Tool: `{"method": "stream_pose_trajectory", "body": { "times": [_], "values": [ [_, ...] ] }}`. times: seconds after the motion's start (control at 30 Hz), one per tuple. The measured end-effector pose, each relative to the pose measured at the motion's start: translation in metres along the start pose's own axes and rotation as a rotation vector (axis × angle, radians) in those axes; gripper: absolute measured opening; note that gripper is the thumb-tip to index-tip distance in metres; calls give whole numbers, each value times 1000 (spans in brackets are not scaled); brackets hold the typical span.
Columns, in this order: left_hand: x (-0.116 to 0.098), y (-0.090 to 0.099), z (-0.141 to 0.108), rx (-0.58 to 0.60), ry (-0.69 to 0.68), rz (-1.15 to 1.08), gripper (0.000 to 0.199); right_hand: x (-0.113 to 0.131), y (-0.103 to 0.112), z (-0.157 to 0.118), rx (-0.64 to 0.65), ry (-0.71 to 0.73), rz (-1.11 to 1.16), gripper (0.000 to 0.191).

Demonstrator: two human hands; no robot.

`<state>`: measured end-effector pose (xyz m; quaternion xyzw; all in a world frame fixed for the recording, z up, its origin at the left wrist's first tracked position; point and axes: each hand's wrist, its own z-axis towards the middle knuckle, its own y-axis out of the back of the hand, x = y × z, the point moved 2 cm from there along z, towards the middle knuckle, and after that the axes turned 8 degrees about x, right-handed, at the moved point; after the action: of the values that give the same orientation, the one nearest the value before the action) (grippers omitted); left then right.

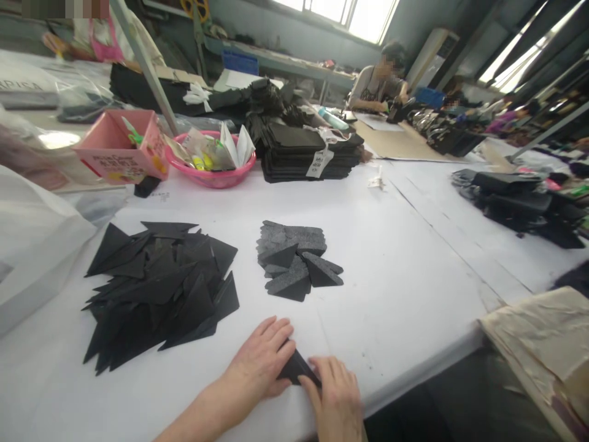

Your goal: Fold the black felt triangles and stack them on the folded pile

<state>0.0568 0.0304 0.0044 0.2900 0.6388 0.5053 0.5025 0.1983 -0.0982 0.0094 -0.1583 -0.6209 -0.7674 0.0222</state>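
Note:
A small black sheet piece (297, 368) lies near the front edge of the white table, partly covered by my fingers. My left hand (263, 361) is closed on its left end, fingers over the top and thumb at the near side. At the right end, my right hand (338, 391) pinches it between thumb and fingers. Beyond my hands is a small pile of dark grey speckled pieces (292, 239), some with black faces showing. To the left spreads a larger heap of loose black triangular pieces (165, 285).
A pink box (115, 166) and a pink basket (216, 179) with packets stand at the back left. Beside them is a tagged stack of black sheets (294, 162). Black items (515, 190) lie at far right. A person (372, 89) sits beyond the table.

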Motion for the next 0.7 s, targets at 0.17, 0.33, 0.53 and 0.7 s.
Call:
{"method": "stream_pose_trajectory", "body": {
  "times": [0.17, 0.33, 0.53, 0.7],
  "values": [
    [-11, 25, 9, 203, 80, -34, 46, 0, 4, 13, 182, 29, 171, 24],
    [3, 43, -12, 163, 64, -131, 16, 1, 23, 45, 397, -6, 471, 14],
    [87, 111, -78, -384, 621, 108, 27, -35, 22, 126, 79, -147, 327, 17],
    [95, 112, -87, -459, 823, 474, 39, -53, 3, 162, 33, -283, 276, 29]
  ]
}}
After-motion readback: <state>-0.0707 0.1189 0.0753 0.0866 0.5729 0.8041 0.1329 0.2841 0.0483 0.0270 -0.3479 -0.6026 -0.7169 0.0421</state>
